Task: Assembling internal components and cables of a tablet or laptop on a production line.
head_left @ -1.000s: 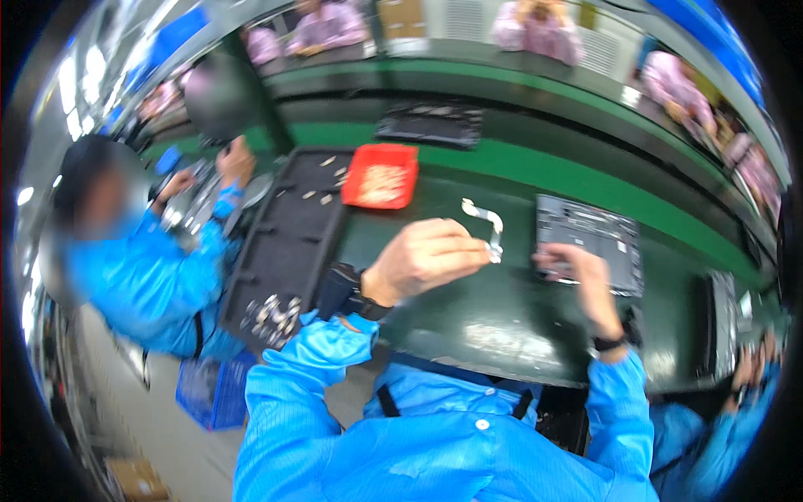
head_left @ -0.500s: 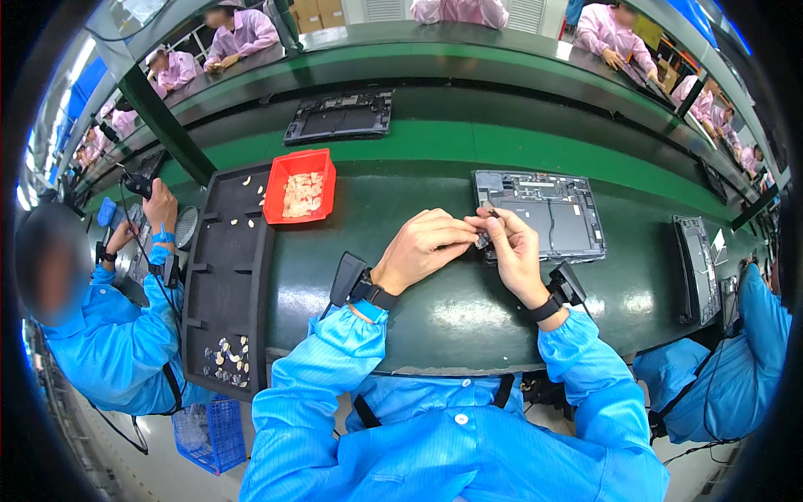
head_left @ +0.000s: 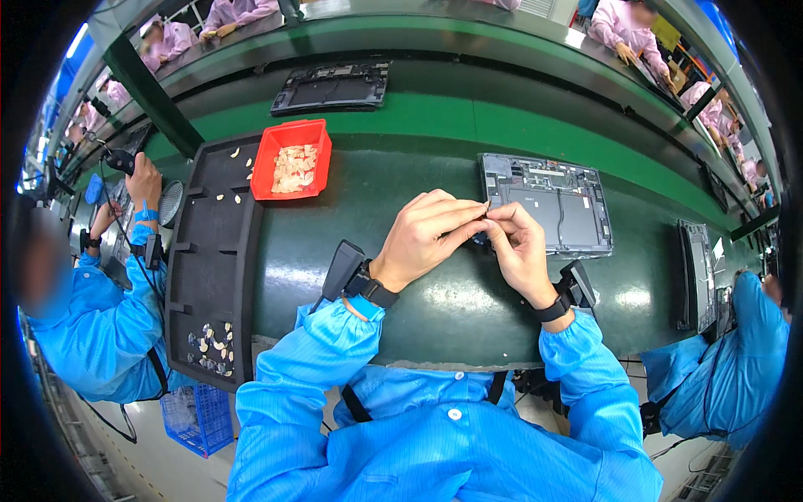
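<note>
left hand (head_left: 422, 238) and right hand (head_left: 519, 247) meet fingertip to fingertip, pinching something too small to identify | just beside opened device (head_left: 544, 203) on green belt (head_left: 335, 251) | red bin (head_left: 291, 159) well apart

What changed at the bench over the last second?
The left hand, which held a small pale strip away from the device, has come in to meet the right hand; both now pinch a tiny part at the near left corner of the opened device. The red bin and black tray stayed put.
</note>
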`<state>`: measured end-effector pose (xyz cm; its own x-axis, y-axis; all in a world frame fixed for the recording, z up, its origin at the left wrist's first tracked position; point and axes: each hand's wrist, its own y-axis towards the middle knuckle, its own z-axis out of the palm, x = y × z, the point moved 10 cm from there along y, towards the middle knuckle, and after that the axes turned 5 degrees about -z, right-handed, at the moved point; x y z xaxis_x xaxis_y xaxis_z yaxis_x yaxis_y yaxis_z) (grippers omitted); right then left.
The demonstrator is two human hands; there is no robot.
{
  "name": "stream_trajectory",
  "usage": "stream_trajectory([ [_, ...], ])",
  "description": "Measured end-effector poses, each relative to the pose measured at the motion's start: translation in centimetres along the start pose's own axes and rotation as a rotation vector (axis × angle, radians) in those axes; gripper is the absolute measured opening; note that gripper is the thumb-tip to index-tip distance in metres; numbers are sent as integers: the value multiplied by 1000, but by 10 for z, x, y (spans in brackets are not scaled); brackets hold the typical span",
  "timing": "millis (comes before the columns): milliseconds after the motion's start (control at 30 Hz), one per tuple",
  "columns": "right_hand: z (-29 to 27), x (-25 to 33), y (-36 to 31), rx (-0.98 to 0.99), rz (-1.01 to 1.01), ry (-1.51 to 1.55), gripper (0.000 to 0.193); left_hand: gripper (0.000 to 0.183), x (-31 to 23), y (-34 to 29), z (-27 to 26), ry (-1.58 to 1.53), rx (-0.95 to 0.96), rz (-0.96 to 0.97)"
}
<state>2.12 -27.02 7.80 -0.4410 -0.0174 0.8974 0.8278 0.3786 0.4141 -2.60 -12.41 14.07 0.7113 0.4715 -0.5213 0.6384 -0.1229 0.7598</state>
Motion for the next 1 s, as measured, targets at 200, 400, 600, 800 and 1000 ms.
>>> stream_trajectory([
  [200, 2, -1, 0, -6, -15, 56, 11, 17, 14, -1, 1, -87, 36, -125],
  [400, 4, 6, -4, 16, -28, 21, 12, 6, 8, 1, 1, 20, 69, -76],
  [600, 8, 9, -4, 1, -6, 191, 10, 2, 5, 15, -42, 286, -73, 1],
  [800, 1, 2, 7, 22, 60, 118, 30, 23, 86, -8, -197, 816, -480, -563],
  [1000, -6, 0, 8, -50, 106, 146, 29, 31, 42, 9, -134, 622, -474, -160],
])
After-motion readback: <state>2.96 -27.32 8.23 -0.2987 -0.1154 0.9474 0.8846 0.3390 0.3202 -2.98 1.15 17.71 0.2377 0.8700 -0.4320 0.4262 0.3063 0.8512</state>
